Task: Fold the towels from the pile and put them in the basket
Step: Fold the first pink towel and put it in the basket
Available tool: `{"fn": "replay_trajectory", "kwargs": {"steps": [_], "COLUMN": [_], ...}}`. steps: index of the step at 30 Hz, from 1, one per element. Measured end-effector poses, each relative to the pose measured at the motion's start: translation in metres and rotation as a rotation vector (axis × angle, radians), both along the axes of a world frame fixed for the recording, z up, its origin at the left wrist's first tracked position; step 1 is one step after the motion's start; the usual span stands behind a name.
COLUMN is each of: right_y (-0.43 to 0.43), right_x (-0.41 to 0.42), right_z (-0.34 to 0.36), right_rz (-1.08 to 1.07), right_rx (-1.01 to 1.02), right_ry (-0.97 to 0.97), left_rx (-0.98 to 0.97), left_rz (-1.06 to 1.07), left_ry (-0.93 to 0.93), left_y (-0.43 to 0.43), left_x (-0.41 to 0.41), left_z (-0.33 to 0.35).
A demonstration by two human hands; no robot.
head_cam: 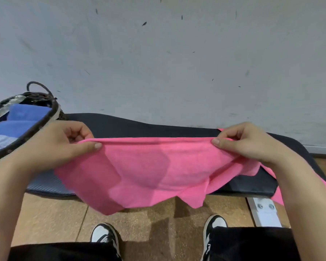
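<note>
A pink towel [151, 170] hangs stretched between my two hands above a black padded bench [139, 127]. My left hand [64, 146] pinches its upper left edge between thumb and fingers. My right hand [247, 142] pinches the upper right edge the same way. The towel's lower part droops in uneven folds over the bench's front edge. At the far left, on the bench, stands a dark woven basket [45, 117] with a handle. Inside it lie folded blue towels [23, 117]. More pink cloth [279, 196] trails under my right forearm.
A grey scuffed wall [158, 53] rises right behind the bench. A white metal bracket [263, 211] of the bench shows at lower right. The floor [64, 219] is cork-coloured tile, with my two black-and-white shoes [105, 236] on it.
</note>
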State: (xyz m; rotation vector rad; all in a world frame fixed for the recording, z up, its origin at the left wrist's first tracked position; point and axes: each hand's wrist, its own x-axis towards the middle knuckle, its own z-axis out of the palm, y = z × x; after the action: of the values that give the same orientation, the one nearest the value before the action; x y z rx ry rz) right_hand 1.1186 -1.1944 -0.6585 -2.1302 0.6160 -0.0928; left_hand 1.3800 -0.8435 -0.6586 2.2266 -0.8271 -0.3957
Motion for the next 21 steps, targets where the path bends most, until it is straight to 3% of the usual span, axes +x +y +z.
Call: {"fn": "replay_trajectory", "kwargs": {"steps": [3, 7, 13, 19, 21], "right_y": [-0.007, -0.017, -0.045, -0.042, -0.032], "right_x": [0.031, 0.092, 0.163, 0.173, 0.174], "right_z": [-0.020, -0.074, -0.115, -0.144, -0.143], "right_rz": [-0.104, -0.247, -0.168, -0.219, -0.180], "right_rx": [-0.155, -0.430, -0.590, -0.688, -0.675], "right_ry": [0.003, 0.041, 0.228, 0.261, 0.199], "left_rx": [0.039, 0.229, 0.485, 0.662, 0.602], "left_rz": [0.056, 0.050, -0.060, 0.010, 0.052], "left_ry": [-0.096, -0.237, -0.331, -0.440, -0.419], "left_y": [-0.013, -0.050, -0.091, -0.110, -0.107], "left_x": [0.019, 0.054, 0.126, 0.141, 0.125], "left_z": [-0.014, -0.055, -0.098, -0.121, -0.122]}}
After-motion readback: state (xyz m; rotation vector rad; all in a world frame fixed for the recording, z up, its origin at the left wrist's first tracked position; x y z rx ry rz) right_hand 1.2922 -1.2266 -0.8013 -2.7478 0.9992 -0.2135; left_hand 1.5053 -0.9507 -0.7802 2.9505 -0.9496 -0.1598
